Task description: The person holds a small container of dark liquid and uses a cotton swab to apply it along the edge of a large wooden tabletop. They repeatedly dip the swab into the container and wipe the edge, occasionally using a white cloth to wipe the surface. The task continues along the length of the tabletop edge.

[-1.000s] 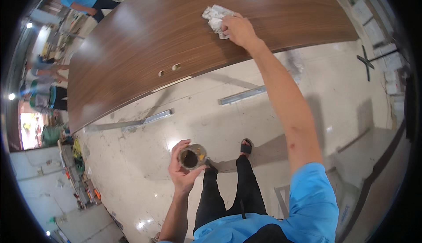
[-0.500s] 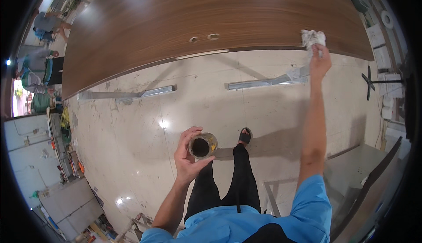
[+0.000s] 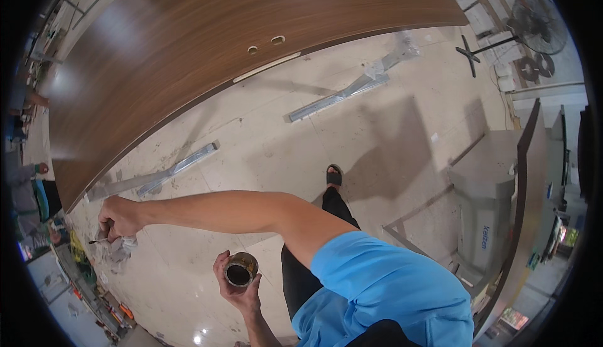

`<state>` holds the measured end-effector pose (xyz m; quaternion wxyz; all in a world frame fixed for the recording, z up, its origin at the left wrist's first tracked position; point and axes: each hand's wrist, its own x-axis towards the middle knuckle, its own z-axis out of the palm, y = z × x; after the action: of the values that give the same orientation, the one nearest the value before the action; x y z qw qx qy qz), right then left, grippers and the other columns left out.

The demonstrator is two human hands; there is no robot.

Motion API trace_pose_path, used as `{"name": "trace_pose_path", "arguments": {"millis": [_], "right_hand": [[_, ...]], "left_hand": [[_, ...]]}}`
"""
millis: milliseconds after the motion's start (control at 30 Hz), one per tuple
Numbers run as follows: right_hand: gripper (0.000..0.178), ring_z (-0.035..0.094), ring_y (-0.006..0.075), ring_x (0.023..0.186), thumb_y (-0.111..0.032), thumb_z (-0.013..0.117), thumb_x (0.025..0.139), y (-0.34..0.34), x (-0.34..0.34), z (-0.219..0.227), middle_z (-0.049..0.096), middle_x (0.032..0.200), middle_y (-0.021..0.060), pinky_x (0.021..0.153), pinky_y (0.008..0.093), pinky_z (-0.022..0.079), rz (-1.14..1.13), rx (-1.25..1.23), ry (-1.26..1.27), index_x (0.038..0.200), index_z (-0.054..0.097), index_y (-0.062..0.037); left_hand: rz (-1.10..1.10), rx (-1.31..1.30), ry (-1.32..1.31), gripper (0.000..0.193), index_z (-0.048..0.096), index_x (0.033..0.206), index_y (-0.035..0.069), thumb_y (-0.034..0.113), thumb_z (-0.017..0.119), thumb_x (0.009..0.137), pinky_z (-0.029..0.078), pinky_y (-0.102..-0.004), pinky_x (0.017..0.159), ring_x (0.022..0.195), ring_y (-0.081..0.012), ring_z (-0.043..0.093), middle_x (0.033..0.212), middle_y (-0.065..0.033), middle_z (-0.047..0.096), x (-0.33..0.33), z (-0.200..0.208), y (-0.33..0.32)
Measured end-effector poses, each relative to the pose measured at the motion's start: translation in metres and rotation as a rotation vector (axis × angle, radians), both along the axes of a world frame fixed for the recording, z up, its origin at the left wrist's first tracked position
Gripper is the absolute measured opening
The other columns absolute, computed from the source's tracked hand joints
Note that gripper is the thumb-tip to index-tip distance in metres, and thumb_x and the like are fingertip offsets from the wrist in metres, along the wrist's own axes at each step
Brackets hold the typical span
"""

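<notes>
Rag at the far left, tin held low in the middle.
Right hand [image 3: 119, 216], fingers clenched on a crumpled rag [image 3: 119, 246], reaches across the body; left hand [image 3: 235, 284] fingers wrap a small tin [image 3: 240, 270]. Above lie a brown wooden panel [image 3: 207, 39] and 2 metal rails [image 3: 339, 96] on the floor [image 3: 377, 152].

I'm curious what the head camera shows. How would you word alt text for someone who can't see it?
Seen from above, a person in a blue shirt holds a small open tin of dark liquid in the left hand. The right hand reaches across, gripping a crumpled rag, beside a large brown wood-grain panel.
</notes>
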<state>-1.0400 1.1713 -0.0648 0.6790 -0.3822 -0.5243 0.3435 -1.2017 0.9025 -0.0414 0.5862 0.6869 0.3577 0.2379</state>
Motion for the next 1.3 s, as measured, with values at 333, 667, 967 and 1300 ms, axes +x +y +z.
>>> {"name": "trace_pose_path", "arguments": {"millis": [333,667,967,1300], "right_hand": [[0.013,0.068,0.013,0.092,-0.017,0.073,0.097,-0.452,0.244,-0.116,0.074,0.097,0.0023,0.084,0.0326,0.056,-0.666,-0.812,0.295,0.107,0.075,-0.0088],[0.023,0.072,0.0274,0.084,-0.025,0.079,0.09,-0.698,0.634,-0.071,0.077,0.092,0.0149,0.079,0.0387,0.054,-1.924,-0.695,-0.663,0.101,0.078,-0.0047],[0.012,0.068,0.0299,0.098,-0.017,0.073,0.094,-0.445,0.405,-0.09,0.072,0.1,0.0101,0.085,0.0407,0.053,-1.582,-0.482,-0.677,0.099,0.073,-0.0059],[0.016,0.064,0.0115,0.077,-0.016,0.078,0.088,-0.133,-0.028,-0.089,0.074,0.083,0.0038,0.069,0.0327,0.052,0.527,-0.582,0.295,0.098,0.077,-0.0038]], "left_hand": [[-0.175,0.014,-0.061,0.078,0.058,0.137,0.002,0.022,0.093,0.07,0.046,-0.0423,0.11,0.132,-0.0301,0.052,0.14,-0.0181,0.052,0.078,0.002,0.008],[-0.326,0.092,-0.055,0.079,0.059,0.134,0.0,0.023,0.097,0.07,0.049,-0.0416,0.107,0.128,-0.0306,0.056,0.14,-0.0191,0.053,0.19,0.011,-0.037],[-0.205,-0.043,-0.118,0.077,0.062,0.134,0.001,0.022,0.098,0.069,0.046,-0.0397,0.109,0.131,-0.0278,0.054,0.141,-0.0187,0.054,0.184,0.05,-0.067],[-0.027,0.003,-0.193,0.078,0.057,0.142,0.004,0.002,0.092,0.073,0.043,-0.0385,0.115,0.137,-0.0266,0.051,0.146,-0.0148,0.049,0.167,0.102,-0.021]]}}
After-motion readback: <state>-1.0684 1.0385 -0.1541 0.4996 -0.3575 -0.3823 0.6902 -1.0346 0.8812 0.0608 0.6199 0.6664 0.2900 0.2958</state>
